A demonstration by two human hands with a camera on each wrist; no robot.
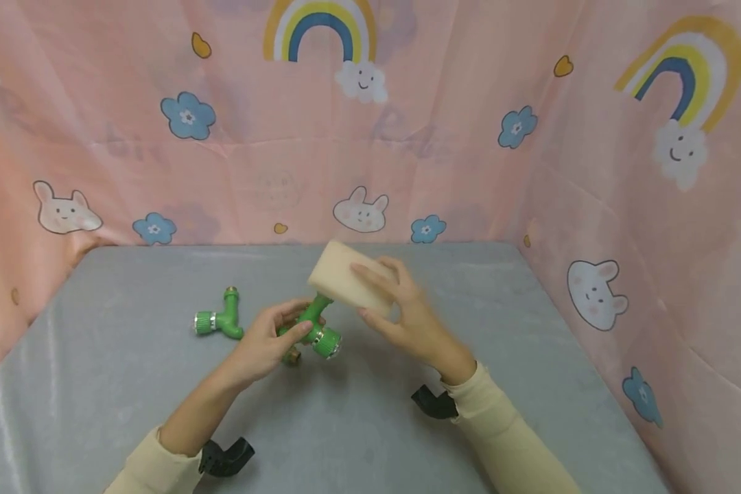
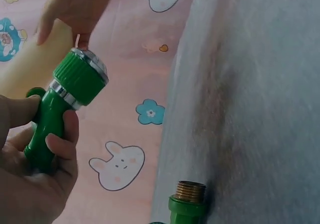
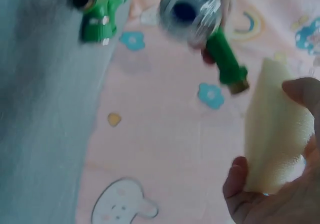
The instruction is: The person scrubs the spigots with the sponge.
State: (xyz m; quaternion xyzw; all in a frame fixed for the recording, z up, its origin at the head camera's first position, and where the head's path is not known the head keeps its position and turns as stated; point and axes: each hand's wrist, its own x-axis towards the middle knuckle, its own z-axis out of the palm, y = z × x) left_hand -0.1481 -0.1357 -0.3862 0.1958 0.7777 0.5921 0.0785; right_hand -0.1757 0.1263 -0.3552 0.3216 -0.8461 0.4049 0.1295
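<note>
1. The fingers of my left hand (image 1: 265,344) pinch a green tap (image 1: 314,313) around its body, thumb on the near side, lifted above the middle of the surface (image 1: 500,425).
2. That tap is tilted: its stem runs toward the far right, its brass end aimed at the block in my other hand, and its ribbed knob (image 1: 327,342) points near and right.
3. The fingers of my right hand (image 1: 415,317) grip a cream block (image 1: 338,274), thumb along the near edge and the others over the opposite side. Its long axis slants from far left to near right, well off the surface.
4. The brass end sits just beside the block; I cannot tell whether they touch.
5. On the left of the surface lies a second tap (image 1: 225,320), knob to the left, stem pointing far, spout toward the near right.
6. Below my left fingers, a third tap (image 2: 186,211) lies on the surface, mostly hidden, its threaded brass end showing.
7. A pink patterned cloth (image 1: 457,185) hangs behind and to the right.
</note>
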